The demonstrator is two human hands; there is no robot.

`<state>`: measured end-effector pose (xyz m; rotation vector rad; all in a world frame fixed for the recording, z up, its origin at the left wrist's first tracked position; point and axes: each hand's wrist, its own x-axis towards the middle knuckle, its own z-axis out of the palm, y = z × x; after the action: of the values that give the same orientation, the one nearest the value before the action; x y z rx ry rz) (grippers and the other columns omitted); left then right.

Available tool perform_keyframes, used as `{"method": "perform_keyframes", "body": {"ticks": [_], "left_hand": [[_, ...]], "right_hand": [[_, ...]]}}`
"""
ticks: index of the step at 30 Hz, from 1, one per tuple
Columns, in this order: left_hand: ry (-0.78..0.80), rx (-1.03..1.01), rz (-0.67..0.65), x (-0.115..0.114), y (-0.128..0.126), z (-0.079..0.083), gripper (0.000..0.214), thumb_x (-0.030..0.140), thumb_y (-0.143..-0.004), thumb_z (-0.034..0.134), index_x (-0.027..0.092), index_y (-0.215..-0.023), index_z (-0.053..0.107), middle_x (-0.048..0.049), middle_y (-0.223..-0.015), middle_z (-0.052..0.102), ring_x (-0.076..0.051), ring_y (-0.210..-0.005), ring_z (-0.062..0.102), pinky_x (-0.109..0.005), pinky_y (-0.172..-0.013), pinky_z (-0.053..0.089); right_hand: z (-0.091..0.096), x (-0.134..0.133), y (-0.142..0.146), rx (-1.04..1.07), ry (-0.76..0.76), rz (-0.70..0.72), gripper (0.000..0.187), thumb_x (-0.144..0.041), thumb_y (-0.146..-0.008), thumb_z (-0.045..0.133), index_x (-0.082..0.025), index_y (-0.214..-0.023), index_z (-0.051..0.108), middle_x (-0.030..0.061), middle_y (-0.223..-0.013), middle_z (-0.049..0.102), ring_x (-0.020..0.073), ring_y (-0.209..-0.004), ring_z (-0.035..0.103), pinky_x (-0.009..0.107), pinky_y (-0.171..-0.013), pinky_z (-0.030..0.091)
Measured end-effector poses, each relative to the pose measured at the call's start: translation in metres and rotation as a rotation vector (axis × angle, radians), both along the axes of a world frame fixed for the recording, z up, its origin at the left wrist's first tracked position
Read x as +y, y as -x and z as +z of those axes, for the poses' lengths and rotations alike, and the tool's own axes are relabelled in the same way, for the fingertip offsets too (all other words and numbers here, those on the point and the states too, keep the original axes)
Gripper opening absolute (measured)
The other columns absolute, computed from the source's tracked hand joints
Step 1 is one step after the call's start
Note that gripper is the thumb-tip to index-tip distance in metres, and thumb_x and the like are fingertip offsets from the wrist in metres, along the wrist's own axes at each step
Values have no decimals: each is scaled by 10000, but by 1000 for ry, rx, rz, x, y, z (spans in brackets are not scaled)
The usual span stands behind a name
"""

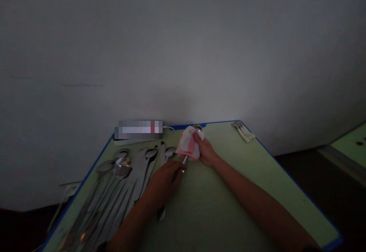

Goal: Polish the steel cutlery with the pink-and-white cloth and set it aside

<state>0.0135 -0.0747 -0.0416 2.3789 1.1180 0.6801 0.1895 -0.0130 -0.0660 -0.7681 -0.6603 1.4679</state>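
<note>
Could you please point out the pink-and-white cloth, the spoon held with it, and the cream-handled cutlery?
Cloth [188,144], head view: middle of its folds.
Spoon [185,160], head view: handle, just below the cloth.
Cream-handled cutlery [244,134], head view: one of the handles.

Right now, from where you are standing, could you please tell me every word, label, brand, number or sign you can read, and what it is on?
No text can be read.
Pale boxy object with a red patch, at the back left of the blue-edged green table: pixelated, so any print is unreadable.
Pink-and-white cloth: no lettering visible.
Shiny metal cutlery on the left: too dim and small to make out any marks.
</note>
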Motion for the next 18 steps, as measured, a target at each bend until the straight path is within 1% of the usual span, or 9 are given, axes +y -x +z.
{"method": "perform_keyframes", "body": {"ticks": [3,7,11,15,18], "left_hand": [[-15,24,-15,2,2,-1,230,159,-833,413,223,-942,605,-40,-957,644,-179,-903,595,-312,-833,455],[16,55,-4,0,3,0,245,167,-848,407,238,-991,593,-37,-969,640,-174,-892,597,-311,-820,456],[33,25,-7,0,2,2,223,218,-868,411,236,-1001,590,-41,-971,631,-170,-886,592,-303,-817,453],[31,3,53,1,0,5,189,311,-855,466,221,-963,593,-49,-960,618,-185,-892,580,-307,-810,448],[39,31,96,2,1,9,207,349,-846,475,212,-951,588,-53,-955,618,-190,-866,582,-301,-776,448]], "right_hand": [[2,1,1,-6,-5,30,342,-413,-702,653,-145,-903,582,40,-752,685,161,-735,648,277,-711,522],[3,2,1,-6,13,36,337,-403,-690,665,-151,-899,584,33,-749,684,163,-754,649,279,-720,519],[3,0,0,-17,17,59,342,-428,-703,644,-153,-896,585,35,-776,682,161,-754,646,283,-720,516],[4,1,0,12,26,57,352,-428,-713,636,-161,-934,572,29,-791,681,156,-720,642,288,-708,516],[5,4,0,108,39,47,342,-419,-730,622,-166,-952,565,29,-809,681,158,-714,638,296,-708,517]]}}
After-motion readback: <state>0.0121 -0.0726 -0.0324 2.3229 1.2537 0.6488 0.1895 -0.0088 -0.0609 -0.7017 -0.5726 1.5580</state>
